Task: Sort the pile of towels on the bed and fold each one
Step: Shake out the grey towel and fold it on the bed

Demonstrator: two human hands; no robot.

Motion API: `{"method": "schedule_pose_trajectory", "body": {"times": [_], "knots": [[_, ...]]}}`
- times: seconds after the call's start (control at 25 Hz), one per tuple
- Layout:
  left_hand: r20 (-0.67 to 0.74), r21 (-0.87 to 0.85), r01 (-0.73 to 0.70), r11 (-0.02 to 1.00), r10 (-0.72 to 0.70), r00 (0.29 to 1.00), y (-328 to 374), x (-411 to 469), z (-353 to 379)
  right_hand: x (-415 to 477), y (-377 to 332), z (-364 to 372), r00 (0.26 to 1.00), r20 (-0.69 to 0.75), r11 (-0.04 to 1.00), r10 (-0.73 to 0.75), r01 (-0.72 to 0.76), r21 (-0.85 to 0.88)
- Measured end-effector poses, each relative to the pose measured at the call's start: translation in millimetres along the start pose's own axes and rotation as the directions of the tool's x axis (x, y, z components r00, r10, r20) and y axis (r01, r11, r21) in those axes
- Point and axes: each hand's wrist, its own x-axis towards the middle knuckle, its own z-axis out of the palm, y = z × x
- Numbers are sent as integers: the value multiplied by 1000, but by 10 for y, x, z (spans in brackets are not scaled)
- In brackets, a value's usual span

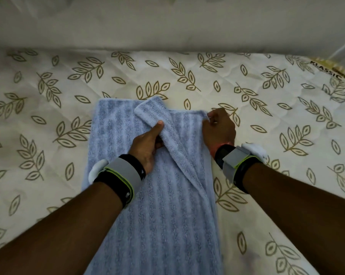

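Left hand [147, 143]: grips the towel's [128, 205] raised fold.
Right hand [219, 128]: pinches the far corner.
Tip: align edges on the bed [48, 96], then flatten.

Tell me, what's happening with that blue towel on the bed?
A person is folding a light blue striped towel that lies lengthwise on a leaf-patterned mattress. The left hand grips a flap of the towel turned over near its far end, thumb on top. The right hand pinches the towel's far right corner. The fold is only partly done.
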Motion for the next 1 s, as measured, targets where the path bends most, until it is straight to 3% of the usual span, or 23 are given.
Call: {"method": "schedule_pose_trajectory", "body": {"times": [0.24, 0.36, 0.44, 0.52, 0.6, 0.68, 0.8, 0.88, 0.92, 1.0], "knots": [[2, -4, -4, 1000, 4, 1000, 10, -14, 15, 212, 129, 84, 991, 133, 998, 21, -28, 49], [30, -25, -19, 999, 20, 999, 18, -38, 16, 210, 54, 25, 997, -21, 996, 71, -73, -54], [78, 9, -29, 1000, 29, 997, 13, -67, 26, 40, -118, -5, 998, -53, 999, -32, 34, 34], [95, 96, -59, 994, 50, 994, 9, -99, -16, -209, -320, 49, 984, 156, 981, -86, 56, 184], [106, 187, -109, 976, 90, 990, 13, -163, -113, -467, -433, 117, 912, 391, 979, -123, 46, 199], [148, 322, -186, 928, 145, 978, -2, -225, -227, -579, -426, 165, 870, 465, 979, -165, 89, 182], [246, 516, -307, 799, 205, 947, 38, -281, -246, -538, -390, 125, 877, 476, 987, -68, -11, 161], [271, 636, -378, 673, 264, 926, 45, -220, -174, -397, -305, 99, 917, 399, 997, 16, -43, 59], [271, 744, -408, 529, 319, 908, 37, -228, -126, -326, -262, 49, 926, 364, 993, 96, -114, 29], [369, 904, -424, 52, 406, 836, -87, -288, -76, -224, -152, -23, 862, 391, 917, 322, -387, 100]]}}
